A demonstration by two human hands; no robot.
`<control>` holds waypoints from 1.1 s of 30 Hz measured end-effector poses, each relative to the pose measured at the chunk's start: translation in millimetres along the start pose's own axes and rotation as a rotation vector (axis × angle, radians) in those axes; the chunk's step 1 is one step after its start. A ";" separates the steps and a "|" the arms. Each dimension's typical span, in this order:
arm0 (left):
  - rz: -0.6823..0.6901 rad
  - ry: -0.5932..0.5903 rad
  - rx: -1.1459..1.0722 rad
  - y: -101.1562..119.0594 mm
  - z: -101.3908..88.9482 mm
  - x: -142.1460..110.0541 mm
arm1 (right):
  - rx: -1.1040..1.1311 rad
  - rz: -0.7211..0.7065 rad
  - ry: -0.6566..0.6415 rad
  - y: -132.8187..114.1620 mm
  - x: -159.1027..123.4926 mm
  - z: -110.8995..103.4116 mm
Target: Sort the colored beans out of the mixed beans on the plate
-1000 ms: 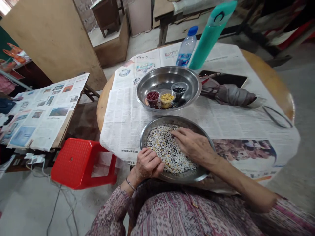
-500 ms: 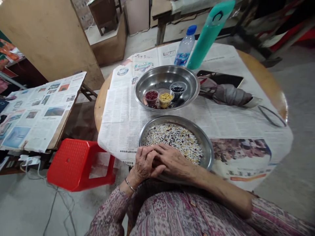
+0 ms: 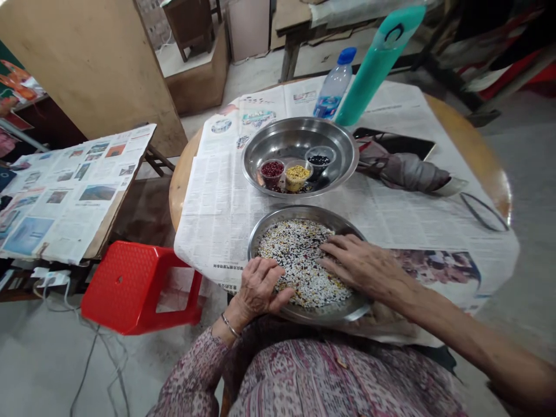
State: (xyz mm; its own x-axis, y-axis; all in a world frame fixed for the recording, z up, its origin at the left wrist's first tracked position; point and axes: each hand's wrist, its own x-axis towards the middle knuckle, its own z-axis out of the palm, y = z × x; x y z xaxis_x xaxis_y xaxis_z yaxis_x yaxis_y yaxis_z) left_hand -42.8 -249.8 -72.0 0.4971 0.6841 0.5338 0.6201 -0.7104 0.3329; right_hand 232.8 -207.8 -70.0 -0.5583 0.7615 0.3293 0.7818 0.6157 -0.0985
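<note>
A shallow metal basin (image 3: 343, 217) lies in front of me, spread with mixed white, black, yellow and red grains and beans (image 3: 299, 255). My left hand (image 3: 259, 286), a bracelet at its wrist, rests at the basin's near left edge with fingers loosely bent and apart over the grains. On the right side my right hand (image 3: 362, 266) reaches over the rim, its outstretched fingers touching the mix. Behind stands a second metal basin (image 3: 339, 130). Inside it are clear cups of red beans (image 3: 273, 171), yellow beans (image 3: 297, 174) and black beans (image 3: 319, 160), with loose grains beside them.
Newspaper (image 3: 208, 231) covers the round table. A water bottle (image 3: 334, 84), a teal flask (image 3: 380, 66), a folded umbrella (image 3: 408, 168) and a dark flat object (image 3: 417, 142) lie or stand behind. A red stool (image 3: 125, 284) is at left, beside another newspaper-covered table (image 3: 87, 191).
My right hand has moved right, away from my left hand, and onto the grains at the basin's right. My left hand stays at the near left edge. The grains look more evenly spread.
</note>
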 end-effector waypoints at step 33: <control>-0.022 0.059 -0.038 3.2 -1.4 5.1 | 0.103 0.105 0.108 -4.3 41.9 11.9</control>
State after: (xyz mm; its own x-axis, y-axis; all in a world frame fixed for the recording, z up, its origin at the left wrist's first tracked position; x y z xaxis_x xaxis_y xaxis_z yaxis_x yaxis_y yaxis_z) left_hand -39.1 -248.8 -67.1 0.4459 0.6898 0.5704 0.6064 -0.7015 0.3743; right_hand 202.7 -176.1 -67.0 -0.4380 0.7998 0.4105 0.7985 0.5559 -0.2311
